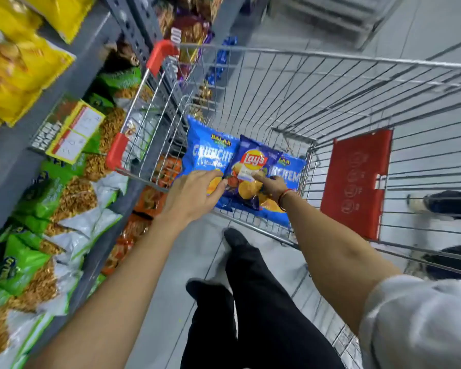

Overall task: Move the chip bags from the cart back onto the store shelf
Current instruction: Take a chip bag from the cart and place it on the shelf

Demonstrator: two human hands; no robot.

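Observation:
Three chip bags lie in the wire cart [330, 83], at its near left corner. A light blue Balaji bag [210, 153] is on the left, a dark blue Lay's bag [250, 169] overlaps it in the middle, and a second light blue bag [290, 173] lies to the right, partly covered. My left hand [194, 193] rests with fingers spread on the lower edge of the left light blue bag. My right hand [273, 186] is on the Lay's bag, index finger laid on top and the other fingers curled at its right edge.
The store shelf [72, 83] runs along the left, packed with yellow bags [16, 65], green-and-white snack bags [51, 209] and orange bags [147, 201] lower down. A red seat flap [357, 182] stands in the cart. Another person's shoes [447, 203] show beyond the cart at right.

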